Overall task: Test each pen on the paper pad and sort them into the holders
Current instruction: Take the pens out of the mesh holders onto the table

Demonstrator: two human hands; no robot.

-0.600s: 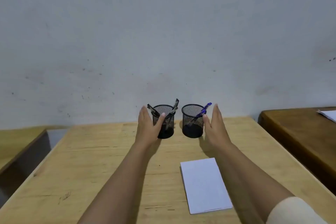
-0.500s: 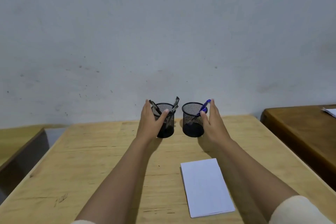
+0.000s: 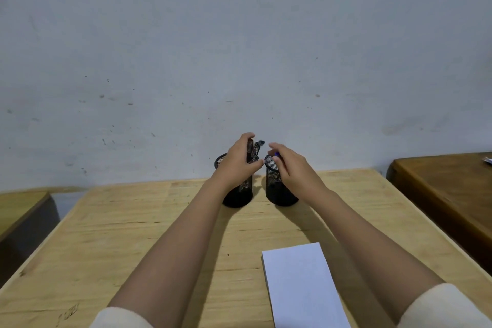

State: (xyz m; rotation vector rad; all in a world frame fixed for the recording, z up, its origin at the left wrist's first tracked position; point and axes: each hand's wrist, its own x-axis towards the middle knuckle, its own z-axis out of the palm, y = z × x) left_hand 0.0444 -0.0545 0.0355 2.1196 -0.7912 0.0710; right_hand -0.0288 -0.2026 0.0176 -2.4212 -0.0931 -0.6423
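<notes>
Two black mesh holders stand side by side at the far edge of the wooden table [image 3: 133, 242]. Over the top of the left holder [image 3: 239, 196], my left hand [image 3: 235, 161] has its fingers closed around the dark pens [image 3: 253, 150] that stick up from it. My right hand [image 3: 290, 168] curls over the rim of the right holder [image 3: 279, 192], fingers on the blue pen [image 3: 277, 154], of which only the tip shows. A white paper pad [image 3: 300, 285] lies near the front, between my forearms.
A grey wall rises right behind the holders. A darker wooden table [image 3: 447, 194] with a bit of white paper [image 3: 487, 160] stands to the right, across a gap. Another wooden surface [image 3: 18, 208] sits lower on the left.
Both hands rose from the sides of the holders to their tops. The left hand closed on the dark pens and the right hand closed over the blue pen.
</notes>
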